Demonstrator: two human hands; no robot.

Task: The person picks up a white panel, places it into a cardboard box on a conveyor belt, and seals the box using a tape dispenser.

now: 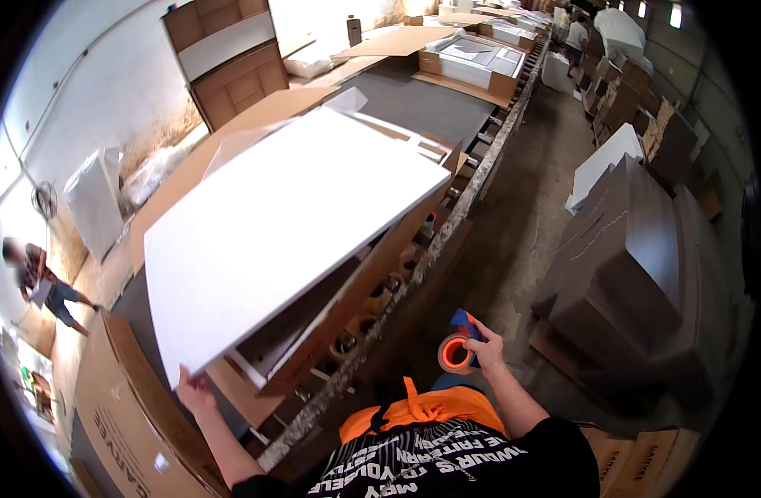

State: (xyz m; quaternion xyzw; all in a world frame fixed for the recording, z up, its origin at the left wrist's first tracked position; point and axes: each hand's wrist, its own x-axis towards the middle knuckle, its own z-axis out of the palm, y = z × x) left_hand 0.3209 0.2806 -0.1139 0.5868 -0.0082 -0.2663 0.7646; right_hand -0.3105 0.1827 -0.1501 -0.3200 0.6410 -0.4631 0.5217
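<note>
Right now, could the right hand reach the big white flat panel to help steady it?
Probably not straight away: the right hand is full, gripping an orange tape dispenser away from the big white flat panel. Only the left hand holds the panel's near corner.

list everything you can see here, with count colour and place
white panel: 1, white, tilted over the open box, centre
open cardboard box: 1, brown, under the panel on the conveyor
tape dispenser: 1, orange roll with blue handle, lower centre
dark boards: several stacks, brown, right
sealed carton: 1, brown, lower left
wooden shelf unit: 1, brown, top left
other people: 2, one far left, one top right
left hand: holds the panel's near corner
right hand: grips the tape dispenser
</note>
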